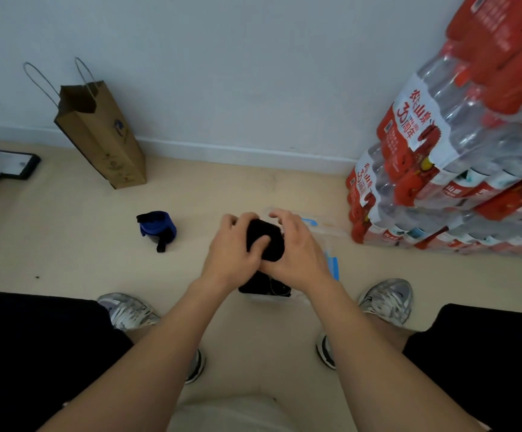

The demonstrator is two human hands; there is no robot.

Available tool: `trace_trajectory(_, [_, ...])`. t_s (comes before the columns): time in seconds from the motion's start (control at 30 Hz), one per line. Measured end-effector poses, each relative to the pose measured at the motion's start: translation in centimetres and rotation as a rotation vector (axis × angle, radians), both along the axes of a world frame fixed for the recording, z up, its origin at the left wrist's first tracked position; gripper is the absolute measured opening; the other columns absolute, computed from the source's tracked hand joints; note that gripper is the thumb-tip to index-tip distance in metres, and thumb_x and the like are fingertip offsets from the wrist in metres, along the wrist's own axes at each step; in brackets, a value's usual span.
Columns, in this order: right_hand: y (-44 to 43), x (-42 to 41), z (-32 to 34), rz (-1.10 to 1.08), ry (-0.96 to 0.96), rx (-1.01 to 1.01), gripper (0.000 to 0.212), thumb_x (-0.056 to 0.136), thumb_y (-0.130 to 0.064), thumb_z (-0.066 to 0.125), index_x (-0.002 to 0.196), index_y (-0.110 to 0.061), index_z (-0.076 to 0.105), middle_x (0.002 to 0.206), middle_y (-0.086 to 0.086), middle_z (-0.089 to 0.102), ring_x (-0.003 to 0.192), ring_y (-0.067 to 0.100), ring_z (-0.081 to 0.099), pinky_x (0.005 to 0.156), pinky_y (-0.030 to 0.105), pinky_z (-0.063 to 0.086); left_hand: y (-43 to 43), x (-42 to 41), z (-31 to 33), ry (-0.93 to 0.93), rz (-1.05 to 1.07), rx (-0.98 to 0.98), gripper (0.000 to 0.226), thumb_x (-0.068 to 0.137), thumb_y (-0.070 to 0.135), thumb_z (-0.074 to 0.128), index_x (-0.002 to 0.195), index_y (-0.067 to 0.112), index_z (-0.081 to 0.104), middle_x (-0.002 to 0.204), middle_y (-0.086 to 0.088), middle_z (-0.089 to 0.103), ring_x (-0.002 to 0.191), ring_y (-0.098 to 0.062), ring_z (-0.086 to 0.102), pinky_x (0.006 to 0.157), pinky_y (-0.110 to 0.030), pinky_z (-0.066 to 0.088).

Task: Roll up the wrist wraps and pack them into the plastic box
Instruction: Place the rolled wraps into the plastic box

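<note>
— What do we count around the plastic box (265, 298)?
— One black wrap roll (267, 241) above it, between our left hand (233, 255) and right hand (298, 255). One blue wrap roll (158, 229) left of it, one paper bag (103, 135) beyond, two shoes (128, 310) nearer us.

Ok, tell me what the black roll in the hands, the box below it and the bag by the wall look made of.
Black roll: soft matte fabric, possibly elastic webbing; no shine. Box: clear plastic, the floor showing through, with blue clips. Bag: brown kraft paper, matte, with fold creases.
</note>
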State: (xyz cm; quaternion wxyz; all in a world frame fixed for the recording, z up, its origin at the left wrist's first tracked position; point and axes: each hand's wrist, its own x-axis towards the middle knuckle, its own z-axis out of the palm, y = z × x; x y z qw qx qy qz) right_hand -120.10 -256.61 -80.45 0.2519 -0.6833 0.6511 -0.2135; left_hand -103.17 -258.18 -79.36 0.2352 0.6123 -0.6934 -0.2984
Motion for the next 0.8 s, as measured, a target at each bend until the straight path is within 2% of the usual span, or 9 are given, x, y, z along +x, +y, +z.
trace_trajectory(0.07, [0.5,-1.1,0.1,0.055,0.054,-0.043,0.072,0.073,-0.054,0.062,0.142,-0.038,0.046,0.124,-0.003,0.066,0.112,0.028,0.063,0.087,0.044,0.055,0.7,-1.9,0.0,0.047,-0.078,0.042,0.047,0.099,0.035,0.072,0.143,0.023,0.061,0.122,-0.005,0.058,0.109,-0.027,0.065,0.099,-0.034,0.050])
trace_trajectory(0.17, [1.1,-3.8,-0.3,0.030,0.144,0.071,0.061,0.070,-0.056,0.070,0.123,-0.037,0.046,0.102,-0.004,0.072,0.095,0.031,0.071,0.072,0.042,0.056,1.2,-2.9,-0.9,0.082,-0.180,0.096,0.043,0.104,0.028,0.068,0.144,0.013,0.062,0.129,-0.010,0.068,0.120,-0.026,0.064,0.102,-0.027,0.043])
trace_trajectory(0.23, [1.8,-5.1,-0.8,-0.091,0.169,0.139,0.063,0.066,-0.065,0.073,0.111,-0.036,0.040,0.091,-0.005,0.068,0.084,0.031,0.071,0.064,0.038,0.052,1.2,-3.0,-1.7,0.060,-0.240,0.176,0.040,0.107,0.026,0.063,0.144,0.010,0.061,0.127,-0.010,0.071,0.118,-0.028,0.066,0.100,-0.030,0.047])
trace_trajectory(0.3, [2.3,-6.0,-1.3,-0.218,0.143,0.140,0.065,0.068,-0.068,0.073,0.114,-0.037,0.040,0.091,-0.004,0.068,0.083,0.031,0.069,0.065,0.037,0.050,1.3,-3.2,-2.8,-0.084,-0.335,0.220,0.040,0.107,0.028,0.060,0.145,0.015,0.059,0.129,-0.009,0.067,0.120,-0.031,0.065,0.102,-0.040,0.050])
trace_trajectory(0.37, [2.2,-6.7,-1.5,-0.274,0.099,0.163,0.065,0.072,-0.065,0.074,0.126,-0.042,0.047,0.097,-0.004,0.072,0.089,0.029,0.070,0.071,0.036,0.054,1.7,-3.6,-4.0,-0.315,-0.463,0.242,0.052,0.107,0.034,0.059,0.156,0.019,0.049,0.156,-0.008,0.054,0.138,-0.032,0.054,0.112,-0.048,0.046])
trace_trajectory(0.43, [2.0,-7.4,-1.8,-0.250,0.084,0.205,0.060,0.074,-0.059,0.078,0.126,-0.038,0.056,0.102,-0.003,0.073,0.095,0.026,0.071,0.073,0.034,0.055,2.2,-4.1,-5.0,-0.506,-0.622,0.281,0.062,0.108,0.042,0.056,0.165,0.026,0.038,0.177,-0.001,0.026,0.153,-0.033,0.038,0.116,-0.054,0.042])
trace_trajectory(0.53, [1.8,-7.7,-2.4,-0.178,0.165,0.260,0.056,0.078,-0.054,0.083,0.118,-0.024,0.056,0.109,0.001,0.068,0.101,0.029,0.068,0.076,0.036,0.052,3.0,-4.8,-6.2,-0.693,-0.746,0.336,0.068,0.109,0.051,0.051,0.169,0.032,0.026,0.181,0.005,0.008,0.159,-0.034,0.025,0.118,-0.060,0.034])
trace_trajectory(0.67, [2.0,-6.8,-3.1,-0.055,0.407,0.234,0.062,0.091,-0.059,0.070,0.142,-0.033,0.046,0.122,0.006,0.064,0.110,0.032,0.067,0.081,0.040,0.053,2.7,-4.5,-6.8,-0.733,-0.737,0.290,0.072,0.106,0.051,0.057,0.169,0.035,0.025,0.175,0.002,0.027,0.151,-0.032,0.035,0.115,-0.056,0.040])
trace_trajectory(0.8, [1.5,-5.5,-3.7,-0.079,0.538,0.295,0.053,0.098,-0.058,0.066,0.130,-0.018,0.054,0.129,0.011,0.052,0.107,0.034,0.068,0.075,0.039,0.047,1.6,-4.1,-6.6,-0.751,-0.750,0.341,0.079,0.102,0.058,0.060,0.169,0.039,0.023,0.152,-0.003,0.056,0.143,-0.028,0.041,0.108,-0.050,0.042])
